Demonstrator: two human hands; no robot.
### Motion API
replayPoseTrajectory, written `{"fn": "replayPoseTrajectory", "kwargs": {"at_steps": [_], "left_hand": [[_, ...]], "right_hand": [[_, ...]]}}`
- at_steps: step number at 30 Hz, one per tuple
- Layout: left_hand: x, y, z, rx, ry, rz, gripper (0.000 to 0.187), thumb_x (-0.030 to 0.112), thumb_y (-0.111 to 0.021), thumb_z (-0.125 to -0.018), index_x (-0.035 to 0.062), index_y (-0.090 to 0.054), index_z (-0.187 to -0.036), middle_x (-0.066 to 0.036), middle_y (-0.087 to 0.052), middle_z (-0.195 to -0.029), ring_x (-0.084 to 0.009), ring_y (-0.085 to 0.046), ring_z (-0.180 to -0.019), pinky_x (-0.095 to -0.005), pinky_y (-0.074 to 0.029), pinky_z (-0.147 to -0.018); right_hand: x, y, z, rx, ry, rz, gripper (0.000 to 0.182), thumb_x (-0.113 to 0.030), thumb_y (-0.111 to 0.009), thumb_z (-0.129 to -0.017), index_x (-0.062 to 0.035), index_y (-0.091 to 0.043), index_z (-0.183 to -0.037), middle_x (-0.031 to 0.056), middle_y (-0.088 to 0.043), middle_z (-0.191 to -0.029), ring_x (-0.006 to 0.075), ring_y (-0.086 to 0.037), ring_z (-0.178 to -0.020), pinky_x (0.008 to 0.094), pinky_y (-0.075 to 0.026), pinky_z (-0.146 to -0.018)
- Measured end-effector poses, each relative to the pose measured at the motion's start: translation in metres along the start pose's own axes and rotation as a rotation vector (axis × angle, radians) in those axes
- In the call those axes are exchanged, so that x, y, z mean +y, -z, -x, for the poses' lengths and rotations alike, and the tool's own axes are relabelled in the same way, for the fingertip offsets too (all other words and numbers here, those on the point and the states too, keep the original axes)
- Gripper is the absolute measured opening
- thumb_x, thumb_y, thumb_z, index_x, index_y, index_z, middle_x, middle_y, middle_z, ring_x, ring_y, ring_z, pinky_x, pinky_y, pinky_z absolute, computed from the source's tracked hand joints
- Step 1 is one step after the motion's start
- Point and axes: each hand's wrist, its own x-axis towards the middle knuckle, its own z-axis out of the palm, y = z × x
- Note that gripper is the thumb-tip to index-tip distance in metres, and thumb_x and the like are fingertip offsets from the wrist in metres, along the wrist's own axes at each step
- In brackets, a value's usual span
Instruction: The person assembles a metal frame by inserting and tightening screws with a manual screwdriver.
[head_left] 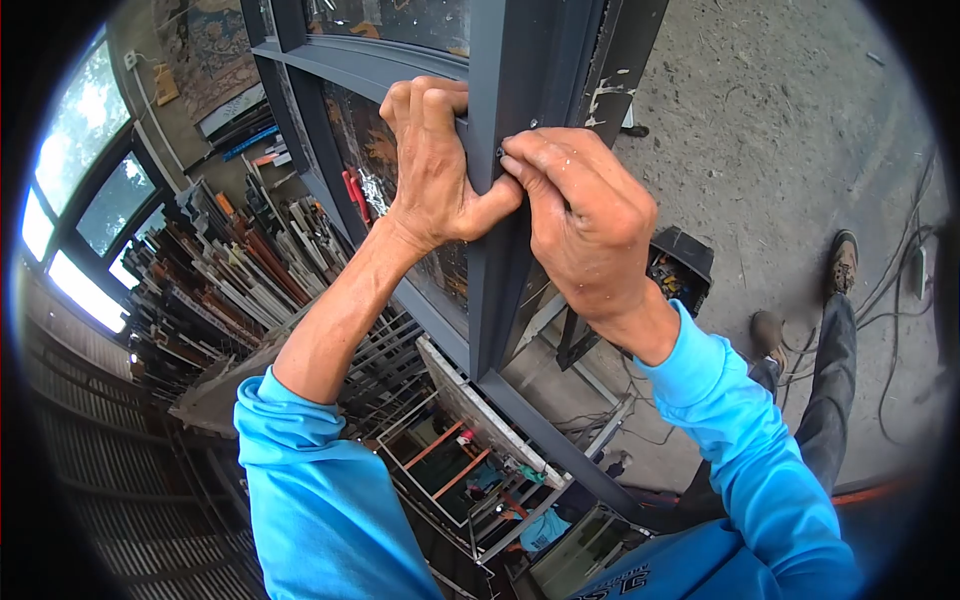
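Observation:
A dark grey metal frame (488,300) with glazed panels stands upright in front of me. My left hand (428,165) is closed around its edge bar, fingers bent over the far side and thumb pressed along the near corner. On the right face of the same bar, my right hand (590,205) pinches a small dark piece (501,152) between thumb and forefinger, right against the metal. What kind of piece it is I cannot tell. A small hole or screw head shows just above those fingers. Red-handled pliers (357,192) lie on the panel beside my left wrist.
Many long metal profiles (230,250) lean at the left. Below the frame is a black bin (683,258) of small parts. Cables (905,300) trail over the concrete floor (780,130) near a brown shoe (843,262). A metal rack (440,460) stands at the bottom.

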Motion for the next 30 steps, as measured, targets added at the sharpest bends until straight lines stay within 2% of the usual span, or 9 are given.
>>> {"fn": "replayPoseTrajectory", "kwargs": {"at_steps": [13,16,18,19,21,22,24,26,30], "left_hand": [[0.007,0.002,-0.002,0.023,0.037,0.044,0.056,0.035,-0.068,-0.059,0.0015,-0.048,-0.098,-0.013,-0.047,-0.096,-0.0289,-0.041,-0.092,-0.0448,-0.028,-0.086],[0.009,0.003,-0.005,0.062,0.026,0.049,0.055,0.037,-0.067,-0.061,0.0019,-0.047,-0.098,-0.014,-0.045,-0.093,-0.0305,-0.041,-0.09,-0.0446,-0.029,-0.088],[0.008,0.002,-0.002,0.061,0.041,0.05,0.056,0.04,-0.066,-0.062,0.0015,-0.047,-0.098,-0.014,-0.045,-0.092,-0.0309,-0.042,-0.091,-0.0449,-0.029,-0.09],[0.007,0.0,-0.001,0.067,0.049,0.045,0.056,0.04,-0.066,-0.062,0.0013,-0.048,-0.097,-0.014,-0.045,-0.092,-0.0312,-0.042,-0.091,-0.0451,-0.029,-0.091],[0.007,-0.001,0.001,0.035,0.079,0.038,0.057,0.041,-0.066,-0.061,0.0007,-0.049,-0.097,-0.015,-0.045,-0.093,-0.0319,-0.042,-0.092,-0.0462,-0.029,-0.094],[0.008,-0.001,0.002,0.06,0.091,0.036,0.057,0.041,-0.066,-0.061,0.0007,-0.049,-0.097,-0.015,-0.045,-0.093,-0.0319,-0.042,-0.092,-0.0462,-0.029,-0.094],[0.008,-0.001,0.0,0.049,0.079,0.055,0.058,0.042,-0.067,-0.06,0.0004,-0.05,-0.097,-0.015,-0.045,-0.093,-0.0325,-0.042,-0.093,-0.0473,-0.029,-0.096],[0.008,0.0,0.002,0.03,0.095,0.056,0.06,0.043,-0.068,-0.06,0.0004,-0.05,-0.097,-0.015,-0.045,-0.094,-0.0326,-0.043,-0.094,-0.0479,-0.029,-0.097],[0.011,0.002,0.0,0.046,0.094,0.036,0.065,0.05,-0.072,-0.061,0.0007,-0.05,-0.097,-0.015,-0.045,-0.095,-0.0319,-0.043,-0.095,-0.0464,-0.029,-0.097]], "right_hand": [[-0.006,0.001,-0.002,-0.068,0.079,0.138,0.015,0.008,-0.066,-0.078,0.0026,-0.063,-0.091,0.0139,-0.065,-0.082,0.028,-0.065,-0.074,0.0334,-0.052,-0.064],[-0.009,0.006,-0.007,-0.107,0.017,0.092,0.013,0.01,-0.064,-0.079,0.004,-0.063,-0.091,0.0157,-0.065,-0.085,0.0283,-0.065,-0.074,0.0334,-0.052,-0.065],[-0.021,0.012,-0.012,-0.188,-0.093,0.063,0.013,0.006,-0.064,-0.079,0.0034,-0.063,-0.092,0.0161,-0.064,-0.087,0.0325,-0.064,-0.079,0.0364,-0.052,-0.071],[-0.023,0.014,-0.017,-0.201,-0.054,0.063,0.013,0.006,-0.064,-0.079,0.0034,-0.063,-0.092,0.0161,-0.064,-0.087,0.0325,-0.064,-0.079,0.0364,-0.052,-0.071],[-0.024,0.019,-0.022,-0.274,-0.273,0.038,0.011,0.001,-0.067,-0.082,0.0031,-0.066,-0.092,0.0127,-0.067,-0.084,0.0233,-0.067,-0.076,0.0311,-0.053,-0.068],[-0.023,0.02,-0.021,-0.293,-0.254,0.046,0.011,0.001,-0.067,-0.082,0.0031,-0.066,-0.092,0.0127,-0.067,-0.084,0.0233,-0.067,-0.076,0.0311,-0.053,-0.068],[-0.016,0.018,-0.02,-0.233,-0.691,-0.277,0.011,-0.003,-0.068,-0.084,0.0029,-0.068,-0.094,0.0077,-0.068,-0.081,0.0132,-0.065,-0.072,0.0259,-0.052,-0.066],[-0.013,0.015,-0.019,-0.237,-0.587,-0.236,0.012,0.0,-0.068,-0.084,0.004,-0.067,-0.096,0.0048,-0.068,-0.081,0.0089,-0.062,-0.07,0.0228,-0.05,-0.064],[-0.023,0.017,-0.032,-0.235,-0.749,-0.403,0.011,-0.001,-0.068,-0.085,0.0045,-0.067,-0.094,0.0039,-0.067,-0.081,0.0075,-0.062,-0.07,0.0215,-0.051,-0.065]]}}
